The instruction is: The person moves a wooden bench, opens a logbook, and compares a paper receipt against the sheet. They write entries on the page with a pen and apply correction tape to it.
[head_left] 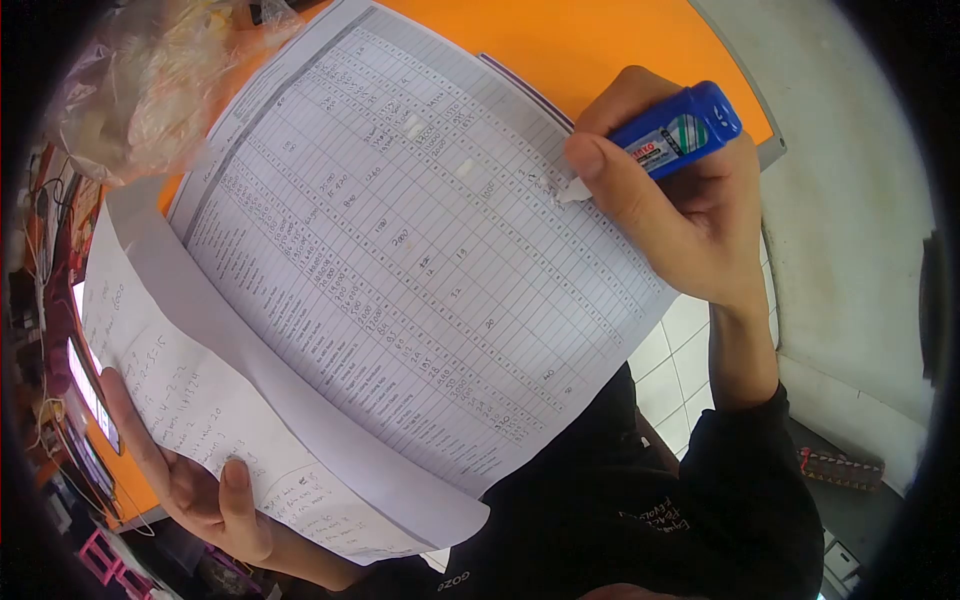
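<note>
My right hand (pixel 690 215) is closed around a blue correction fluid pen (pixel 678 130). Its white tip touches a printed table form (pixel 440 310) near the right edge, beside a smudged patch. Columns of handwritten figures fill much of the form, and two white corrected spots show higher up. At the lower left, my left hand (pixel 225 505) grips a sheet of handwritten notes (pixel 200 400), thumb on top and the other fingers partly behind it. That sheet curls up along the form's left side.
The papers lie partly over an orange table (pixel 610 35). A crumpled clear plastic bag (pixel 140 100) sits at the upper left. Lit phone-like screens (pixel 92 400) and cables are at the left edge. White floor tiles (pixel 675 350) and a pale wall (pixel 840 200) are on the right.
</note>
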Demonstrator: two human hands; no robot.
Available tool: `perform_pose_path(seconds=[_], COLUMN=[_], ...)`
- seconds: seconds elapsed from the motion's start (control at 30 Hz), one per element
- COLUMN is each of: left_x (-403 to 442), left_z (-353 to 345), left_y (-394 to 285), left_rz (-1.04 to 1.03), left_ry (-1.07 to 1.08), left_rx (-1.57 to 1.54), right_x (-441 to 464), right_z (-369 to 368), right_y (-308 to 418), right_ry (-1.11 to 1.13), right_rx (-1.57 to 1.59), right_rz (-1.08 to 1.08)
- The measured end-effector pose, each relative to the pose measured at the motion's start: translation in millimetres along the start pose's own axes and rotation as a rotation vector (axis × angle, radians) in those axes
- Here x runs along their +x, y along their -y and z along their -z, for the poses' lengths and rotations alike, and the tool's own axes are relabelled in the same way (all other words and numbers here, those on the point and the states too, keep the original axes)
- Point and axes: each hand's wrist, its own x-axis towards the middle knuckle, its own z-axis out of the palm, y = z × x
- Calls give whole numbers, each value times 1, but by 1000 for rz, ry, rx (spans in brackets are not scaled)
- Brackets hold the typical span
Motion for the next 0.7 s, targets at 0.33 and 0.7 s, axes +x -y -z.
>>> perform_pose_path(seconds=[0.33, 0.7], left_x=[-1, -1], left_z=[0, -1], left_y=[3, 3], left_rz=[-24, -15], left_ry=[16, 4], left_rx=[15, -11], right_x=[0, 0], right_z=[-2, -2], right_y=[1, 0], right_ry=[-52, -44], right_rx=[48, 41], right_rz=[-22, -15])
